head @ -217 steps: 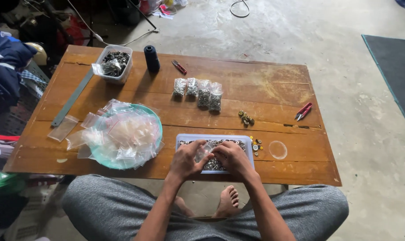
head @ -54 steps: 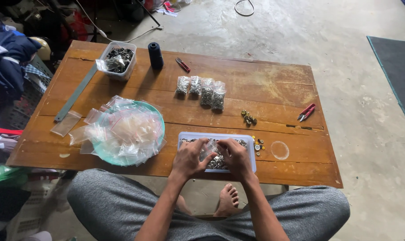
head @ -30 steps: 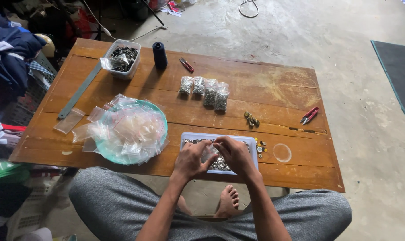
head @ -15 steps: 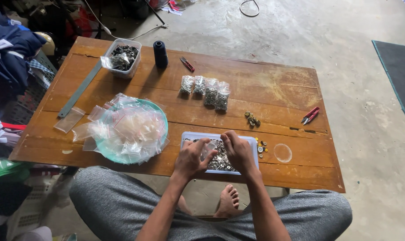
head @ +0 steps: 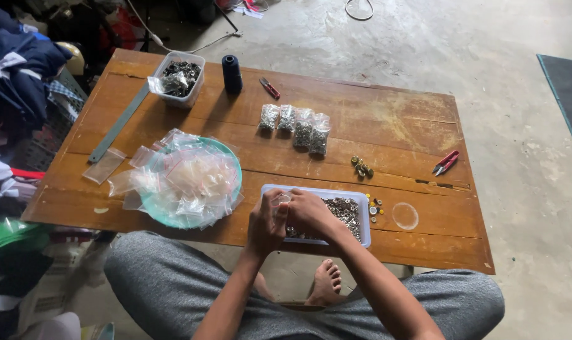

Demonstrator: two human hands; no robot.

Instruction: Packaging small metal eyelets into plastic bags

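Observation:
A shallow pale tray of small metal rings sits at the near edge of the wooden table. Both of my hands are together over its left end. My left hand holds a small clear plastic bag by its mouth. My right hand is curled beside it, fingertips at the bag; I cannot see what it pinches. A teal plate piled with empty clear bags lies left of my hands. Several filled bags lie in a row at mid-table.
A clear tub of metal parts, a dark thread spool, a metal ruler and small red snips lie at the back. Red clippers, brass pieces and a clear ring lie right. Clothes are heaped left.
My hands have shifted from the middle of the tray to its left end and come closer together, with the small clear bag now raised between them.

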